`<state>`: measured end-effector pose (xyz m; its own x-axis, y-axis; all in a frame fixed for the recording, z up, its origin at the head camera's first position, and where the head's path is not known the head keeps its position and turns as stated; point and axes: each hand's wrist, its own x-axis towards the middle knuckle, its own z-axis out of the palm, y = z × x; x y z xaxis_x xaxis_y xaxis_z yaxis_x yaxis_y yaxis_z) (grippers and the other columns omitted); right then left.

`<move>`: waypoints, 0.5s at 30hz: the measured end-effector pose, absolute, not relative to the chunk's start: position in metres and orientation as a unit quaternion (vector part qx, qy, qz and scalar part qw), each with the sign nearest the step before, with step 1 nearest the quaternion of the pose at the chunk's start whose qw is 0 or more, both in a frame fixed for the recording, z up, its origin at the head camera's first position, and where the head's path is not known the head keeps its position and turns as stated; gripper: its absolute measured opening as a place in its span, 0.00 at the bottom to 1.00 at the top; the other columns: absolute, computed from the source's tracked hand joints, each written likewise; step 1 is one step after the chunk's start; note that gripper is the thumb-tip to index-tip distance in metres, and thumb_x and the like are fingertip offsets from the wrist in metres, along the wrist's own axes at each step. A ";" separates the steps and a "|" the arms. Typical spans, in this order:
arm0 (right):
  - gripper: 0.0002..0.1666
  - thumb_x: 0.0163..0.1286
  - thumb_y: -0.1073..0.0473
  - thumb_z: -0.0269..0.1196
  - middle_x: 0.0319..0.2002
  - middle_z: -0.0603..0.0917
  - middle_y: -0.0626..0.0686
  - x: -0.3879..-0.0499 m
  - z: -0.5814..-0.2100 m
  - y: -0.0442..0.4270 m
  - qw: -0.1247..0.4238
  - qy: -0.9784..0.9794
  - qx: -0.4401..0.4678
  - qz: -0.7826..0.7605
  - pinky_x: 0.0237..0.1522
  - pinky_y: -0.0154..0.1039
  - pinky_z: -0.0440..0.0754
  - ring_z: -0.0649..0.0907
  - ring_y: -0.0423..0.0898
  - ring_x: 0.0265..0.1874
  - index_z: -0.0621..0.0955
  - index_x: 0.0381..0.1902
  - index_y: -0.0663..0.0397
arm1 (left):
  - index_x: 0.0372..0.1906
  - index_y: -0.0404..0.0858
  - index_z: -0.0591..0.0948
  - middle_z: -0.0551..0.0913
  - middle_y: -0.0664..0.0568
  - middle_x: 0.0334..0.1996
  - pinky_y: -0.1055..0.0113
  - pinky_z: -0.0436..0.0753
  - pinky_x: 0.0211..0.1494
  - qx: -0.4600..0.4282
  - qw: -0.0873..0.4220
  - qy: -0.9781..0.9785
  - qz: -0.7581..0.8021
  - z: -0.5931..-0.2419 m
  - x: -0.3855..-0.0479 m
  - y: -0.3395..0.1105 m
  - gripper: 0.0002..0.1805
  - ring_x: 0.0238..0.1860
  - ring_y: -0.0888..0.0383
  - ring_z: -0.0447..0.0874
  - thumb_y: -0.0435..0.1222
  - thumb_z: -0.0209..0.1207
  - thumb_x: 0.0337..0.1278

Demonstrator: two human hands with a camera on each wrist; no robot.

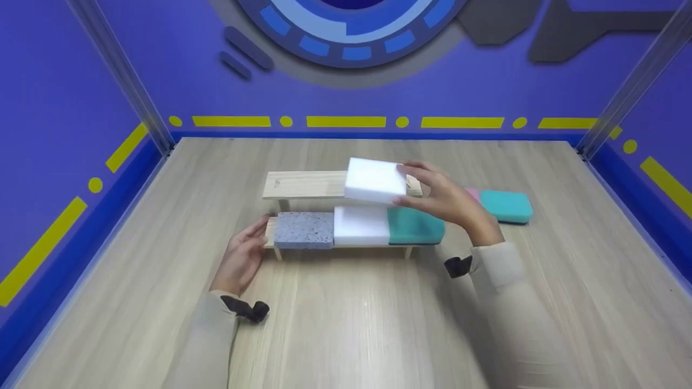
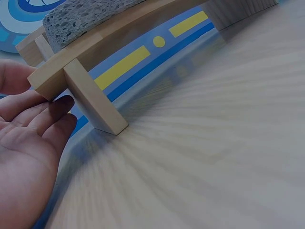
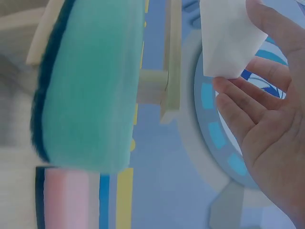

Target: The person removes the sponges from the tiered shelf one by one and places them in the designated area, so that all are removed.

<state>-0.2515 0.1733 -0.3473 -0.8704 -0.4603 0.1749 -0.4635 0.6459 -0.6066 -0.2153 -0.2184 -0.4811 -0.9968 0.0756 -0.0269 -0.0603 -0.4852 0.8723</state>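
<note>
Fingers of the left hand point(image 1: 240, 259) pinch the left end of the front bench point(image 1: 270, 237), thumb opposite fingertips tucked beneath the board, presumably steadying it. Along it sit a grey block point(image 1: 304, 230), a middle white block point(image 1: 361, 226) and a green block point(image 1: 416, 226), side by side. Off right, past the right forearm, a teal block point(image 1: 507, 205) lies beside a mostly hidden pink thing point(image 1: 474, 193). Farther out, the step in hand looks like placing the raised white block point(image 1: 374, 178) on the rear bench point(image 1: 305, 185); the next move would call for lowering it level before letting go. The right hand point(image 1: 446, 194) grasps that block by its right end, thumb nearer, fingers farther; it juts leftward from the fingertips, above the rear bench with a gap between
</note>
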 end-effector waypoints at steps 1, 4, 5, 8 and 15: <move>0.45 0.59 0.41 0.67 0.69 0.66 0.56 -0.251 -0.348 0.176 0.004 -0.908 0.253 0.335 0.65 0.57 0.71 0.68 0.56 0.66 0.67 0.70 0.51 | 0.71 0.21 0.49 0.47 0.33 0.75 0.59 0.48 0.79 0.007 0.040 0.504 0.862 -0.481 -0.215 -0.218 0.35 0.76 0.45 0.45 0.16 0.38 0.55; 0.44 0.59 0.41 0.68 0.69 0.67 0.55 -0.250 -0.351 0.184 0.014 -0.907 0.247 0.340 0.59 0.56 0.77 0.71 0.55 0.63 0.68 0.70 0.51 | 0.71 0.21 0.49 0.47 0.33 0.75 0.59 0.47 0.79 0.009 0.040 0.506 0.862 -0.481 -0.215 -0.218 0.35 0.77 0.46 0.44 0.16 0.39 0.55; 0.44 0.59 0.41 0.68 0.69 0.67 0.55 -0.250 -0.352 0.187 0.020 -0.907 0.246 0.340 0.59 0.55 0.78 0.71 0.55 0.63 0.69 0.69 0.51 | 0.71 0.21 0.49 0.47 0.34 0.75 0.60 0.47 0.79 0.008 0.041 0.506 0.862 -0.482 -0.215 -0.218 0.35 0.77 0.47 0.44 0.16 0.39 0.56; 0.43 0.59 0.42 0.67 0.69 0.67 0.56 -0.249 -0.355 0.195 0.031 -0.906 0.244 0.344 0.60 0.57 0.76 0.70 0.56 0.64 0.69 0.69 0.51 | 0.71 0.21 0.49 0.47 0.34 0.75 0.60 0.46 0.79 0.010 0.041 0.512 0.858 -0.481 -0.215 -0.218 0.34 0.77 0.47 0.43 0.16 0.39 0.57; 0.43 0.59 0.44 0.68 0.69 0.66 0.58 -0.246 -0.360 0.211 0.037 -0.906 0.233 0.352 0.67 0.63 0.66 0.66 0.58 0.68 0.69 0.69 0.52 | 0.71 0.22 0.49 0.47 0.35 0.75 0.60 0.47 0.79 0.003 0.040 0.510 0.859 -0.482 -0.216 -0.219 0.34 0.77 0.47 0.44 0.16 0.39 0.56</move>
